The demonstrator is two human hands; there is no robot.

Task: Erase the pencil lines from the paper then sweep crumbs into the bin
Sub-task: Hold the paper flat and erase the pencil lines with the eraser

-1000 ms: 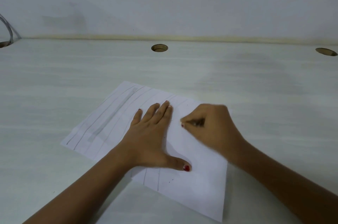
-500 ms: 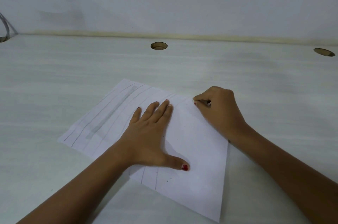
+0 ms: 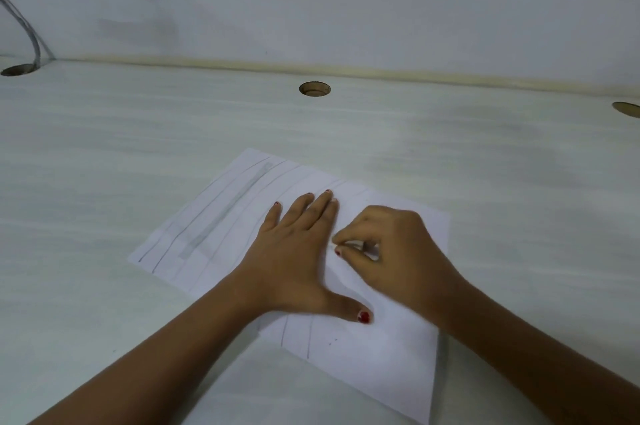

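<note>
The paper lies skewed on the pale table, close in front of the person. The left hand is flat on it, fingers straight and together, thumb splayed out, pressing the sheet down. Just beside it the right hand is curled tight, fingertips pinching a small pale eraser against the sheet, though it's blurred and hard to make out. Pencil lines cross the paper's left part, with a grey smudged band among them. There's a round hole at the table's far edge.
</note>
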